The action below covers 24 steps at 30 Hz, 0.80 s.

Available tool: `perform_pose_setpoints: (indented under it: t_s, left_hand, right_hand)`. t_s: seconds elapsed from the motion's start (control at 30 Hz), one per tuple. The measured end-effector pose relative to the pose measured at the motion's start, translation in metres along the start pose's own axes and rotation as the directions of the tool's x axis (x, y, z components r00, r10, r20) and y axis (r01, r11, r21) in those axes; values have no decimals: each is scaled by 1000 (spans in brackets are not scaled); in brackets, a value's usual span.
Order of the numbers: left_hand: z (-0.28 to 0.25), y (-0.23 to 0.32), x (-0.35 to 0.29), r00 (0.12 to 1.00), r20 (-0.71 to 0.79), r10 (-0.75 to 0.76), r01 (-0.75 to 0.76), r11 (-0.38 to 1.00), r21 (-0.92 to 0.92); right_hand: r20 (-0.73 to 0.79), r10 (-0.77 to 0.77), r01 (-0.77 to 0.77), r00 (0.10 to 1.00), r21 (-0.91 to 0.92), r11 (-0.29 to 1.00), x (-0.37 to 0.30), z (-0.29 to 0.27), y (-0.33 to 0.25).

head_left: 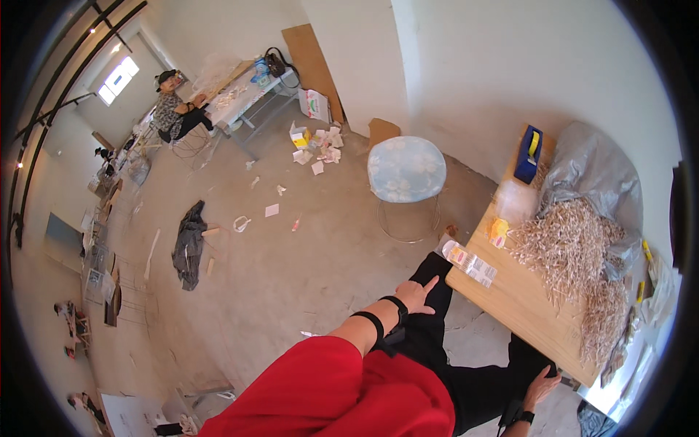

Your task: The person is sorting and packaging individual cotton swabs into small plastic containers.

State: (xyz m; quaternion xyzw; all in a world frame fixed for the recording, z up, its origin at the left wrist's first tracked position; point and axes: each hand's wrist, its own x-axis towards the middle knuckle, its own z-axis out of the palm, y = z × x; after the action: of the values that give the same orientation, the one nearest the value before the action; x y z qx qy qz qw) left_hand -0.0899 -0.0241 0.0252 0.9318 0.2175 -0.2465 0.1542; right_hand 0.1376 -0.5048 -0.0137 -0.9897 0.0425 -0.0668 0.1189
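My left hand (415,295) lies over my black-trousered thigh, index finger stretched out and thumb apart, with nothing seen in it. My right hand (540,386) rests by my other knee below the table edge; its fingers look loosely spread and partly hidden, with nothing visible in them. In front of me, a wooden tabletop (502,306) carries a large heap of thin white-and-brown sticks, like cotton swabs (568,240). Printed flat packets (470,264) lie at its near left corner. A yellow-and-white pack (499,231) and a clear plastic bag (517,200) sit beyond them.
A blue tape dispenser (528,154) stands at the table's far end, beside a grey plastic bag (590,164). Left of the table is a stool with a pale blue seat (406,169). A dark cloth (189,244) lies on the floor. Another person (175,109) sits at a far table.
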Motion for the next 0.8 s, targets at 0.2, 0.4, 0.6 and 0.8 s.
perform_pose_setpoints:
  t_s: [0.2, 0.4, 0.6, 0.8]
  left_hand:
    - [1, 3, -10, 1000, 16, 14, -13, 997, -73]
    - [22, -1, -5, 922, -385, -32, 70, 994, 84]
    - [6, 8, 24, 964, -256, -70, -18, 945, -326]
    - [-18, -48, 13, 792, -509, -337, 57, 871, -488]
  right_hand:
    - [15, 101, -95, 995, -211, 973, 14, 19, 0]
    - [41, 72, -71, 997, -29, 997, 23, 16, 8]
    - [-351, -283, 221, 893, -208, 953, 2, 39, 63]
    - [-244, -216, 310, 945, 471, 826, -23, -14, -148]
